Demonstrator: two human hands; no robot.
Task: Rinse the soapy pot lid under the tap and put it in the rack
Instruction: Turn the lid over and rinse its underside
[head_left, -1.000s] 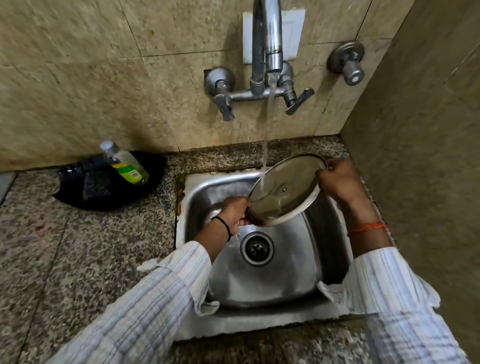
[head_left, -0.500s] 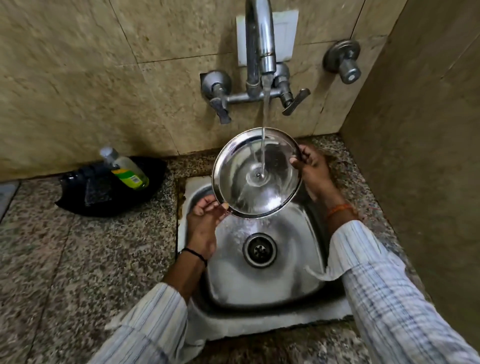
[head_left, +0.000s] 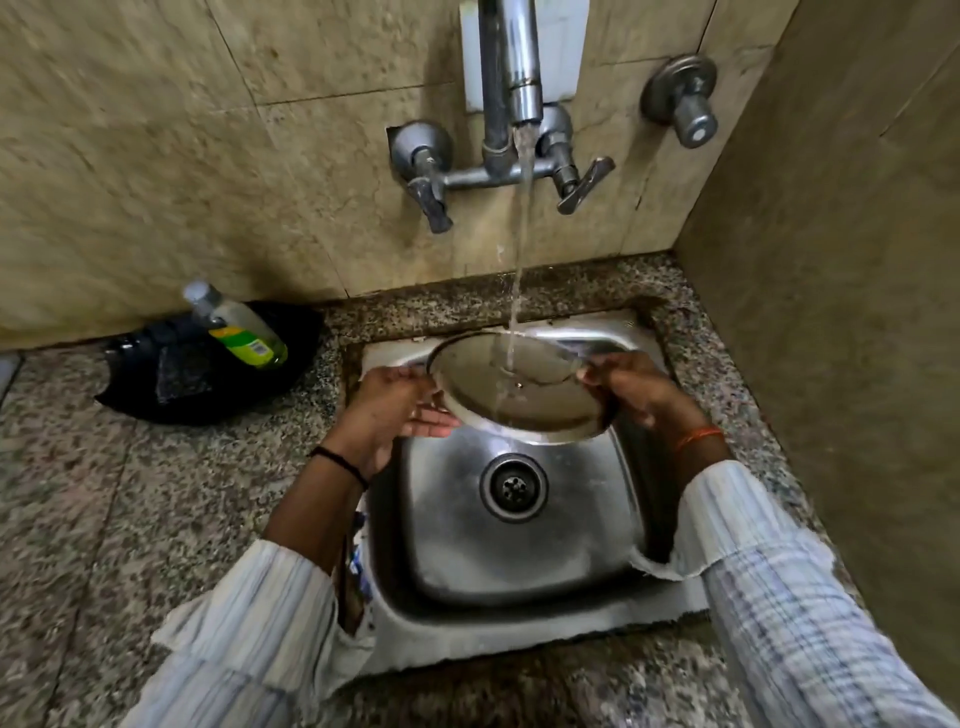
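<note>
Two hands hold the pot lid (head_left: 524, 387) over the far half of the sink (head_left: 519, 540), nearly flat, near edge tipped a bit down twd the person. Left hand (head_left: 400, 410) is at the lid's 9 o'clock rim, fingers spread under the edge w/ thumb on top; right hand (head_left: 639, 387) pinches the rim at 3 o'clock. Water stream (head_left: 522, 234) falls from the tap (head_left: 511, 78) at 12 o'clock and lands just right of lid centre, spreading over the surface; can't tell if any soap is left. Drain (head_left: 513, 487) sits below the lid at 6 o'clock, uncovered. Both wrists wear bands: black on left, orange on right; striped sleeves are rolled back. At 9 o'clock from the sink, well apart on the granite counter (head_left: 130, 493), a dish soap bottle (head_left: 239, 332) lies tilted on a black bag (head_left: 208, 374) against the wall. Separate valve knob (head_left: 683, 101) on the tiles at 1 o'clock.
</note>
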